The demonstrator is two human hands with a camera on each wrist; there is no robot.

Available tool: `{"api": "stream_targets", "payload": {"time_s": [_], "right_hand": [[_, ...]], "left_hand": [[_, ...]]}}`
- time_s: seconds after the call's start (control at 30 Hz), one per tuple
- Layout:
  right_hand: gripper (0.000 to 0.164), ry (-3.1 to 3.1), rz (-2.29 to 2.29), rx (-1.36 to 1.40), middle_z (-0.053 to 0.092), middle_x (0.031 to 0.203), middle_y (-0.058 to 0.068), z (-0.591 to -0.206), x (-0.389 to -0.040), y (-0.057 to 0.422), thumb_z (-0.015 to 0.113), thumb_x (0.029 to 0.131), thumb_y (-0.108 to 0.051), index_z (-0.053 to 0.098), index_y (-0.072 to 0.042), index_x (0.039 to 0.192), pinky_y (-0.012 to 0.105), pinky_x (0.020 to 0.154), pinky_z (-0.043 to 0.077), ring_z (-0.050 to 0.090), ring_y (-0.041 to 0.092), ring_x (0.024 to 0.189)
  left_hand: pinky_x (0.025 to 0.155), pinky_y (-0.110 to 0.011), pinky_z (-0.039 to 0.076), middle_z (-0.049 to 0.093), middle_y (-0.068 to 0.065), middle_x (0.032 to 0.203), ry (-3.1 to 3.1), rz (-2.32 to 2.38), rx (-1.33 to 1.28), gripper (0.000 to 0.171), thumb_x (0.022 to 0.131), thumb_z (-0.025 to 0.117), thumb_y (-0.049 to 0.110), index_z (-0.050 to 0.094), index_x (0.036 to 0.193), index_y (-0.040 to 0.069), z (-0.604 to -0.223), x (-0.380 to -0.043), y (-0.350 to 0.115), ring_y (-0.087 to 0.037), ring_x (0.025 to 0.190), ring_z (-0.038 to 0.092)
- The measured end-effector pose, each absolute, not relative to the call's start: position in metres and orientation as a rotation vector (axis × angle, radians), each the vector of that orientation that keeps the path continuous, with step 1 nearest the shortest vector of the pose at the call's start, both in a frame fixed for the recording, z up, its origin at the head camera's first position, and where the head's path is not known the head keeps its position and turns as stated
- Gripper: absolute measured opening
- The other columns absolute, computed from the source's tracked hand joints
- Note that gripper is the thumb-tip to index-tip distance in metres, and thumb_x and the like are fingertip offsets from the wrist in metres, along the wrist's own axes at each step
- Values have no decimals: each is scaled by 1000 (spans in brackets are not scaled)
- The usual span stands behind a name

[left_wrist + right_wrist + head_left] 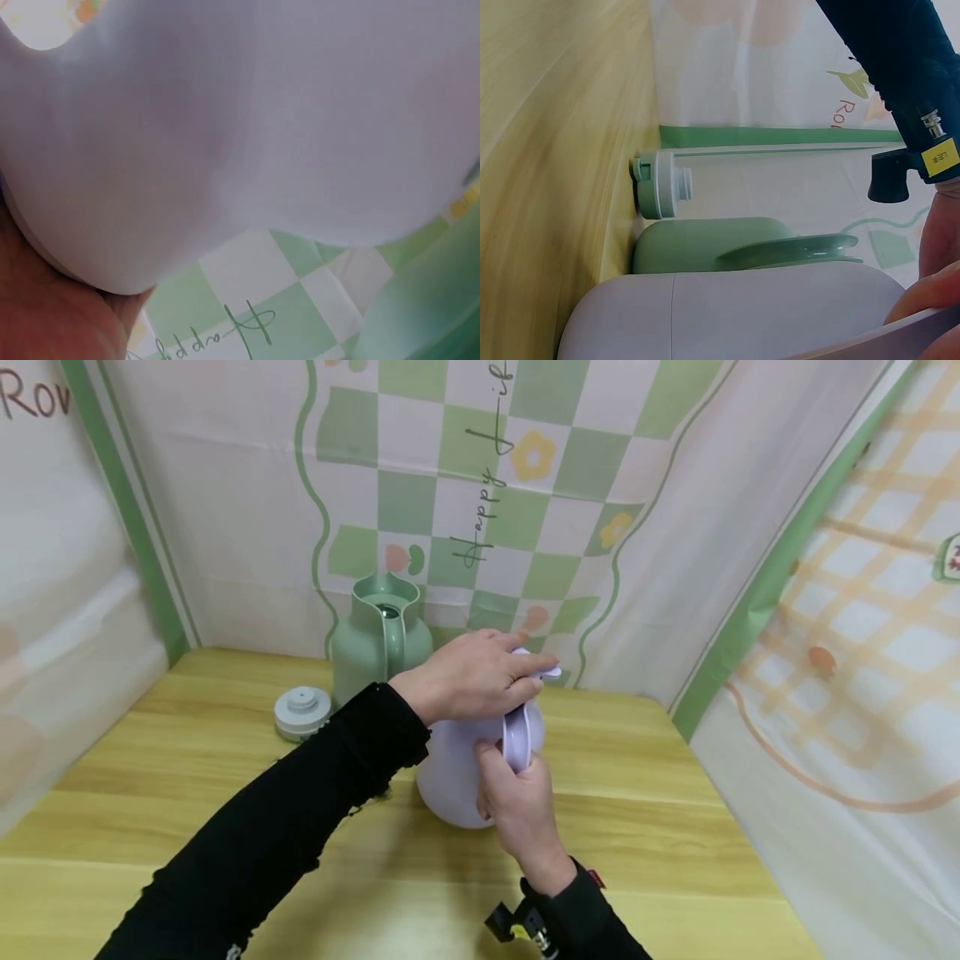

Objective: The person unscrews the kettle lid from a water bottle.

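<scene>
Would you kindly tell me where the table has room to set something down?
The yellow wooden table is bare between the rounded lilac jug and the orange-checked fabric, and left of the round pale-green lid. The middle is crowded: lid, tall green jug and lilac jug stand close, with left hand and right hand on the last.

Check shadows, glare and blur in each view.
Head: bright overall, soft shadow on the tabletop in front of the lavender jug; left wrist: dim and soft, the jug nearly featureless, filling most of the frame, a washed-out patch top left; right wrist: also dim, but the green-white lid reads clearly.
</scene>
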State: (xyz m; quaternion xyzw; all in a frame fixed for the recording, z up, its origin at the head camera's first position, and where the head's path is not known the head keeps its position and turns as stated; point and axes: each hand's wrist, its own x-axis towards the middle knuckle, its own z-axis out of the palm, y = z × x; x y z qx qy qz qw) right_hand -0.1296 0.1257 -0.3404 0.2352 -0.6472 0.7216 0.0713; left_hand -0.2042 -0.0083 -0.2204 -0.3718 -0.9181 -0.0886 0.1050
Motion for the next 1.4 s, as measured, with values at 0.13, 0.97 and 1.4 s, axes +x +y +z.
{"api": "stream_targets", "payload": {"time_s": [0.13, 0.97, 1.4], "right_hand": [[47, -1939, 2175, 687, 40, 47, -4, -341, -129, 126, 55, 106, -13, 39, -2, 64, 32, 37, 36, 39, 18, 38], [41, -1941, 2157, 757, 40, 49, -6, -342, -130, 128, 54, 107, -12, 42, -5, 69, 32, 39, 37, 38, 19, 39], [40, -1879, 2192, 720, 40, 49, -5, -342, -127, 123, 58, 106, -13, 43, -7, 70, 34, 37, 35, 38, 19, 39]], "left_hand": [[126, -43, 29, 48, -5, 161, -2755, -229, -1031, 48, 113, 37, 44, 45, 159, 33, -220, -202, -5, -25, 155, 35], [129, -44, 24, 33, -4, 170, -2735, -361, -1082, 63, 107, 44, 58, 41, 162, 28, -218, -209, -14, -32, 158, 27], [125, -37, 31, 32, -4, 170, -2703, -447, -1257, 51, 109, 36, 44, 46, 158, 36, -224, -223, -24, -19, 157, 30]]}}
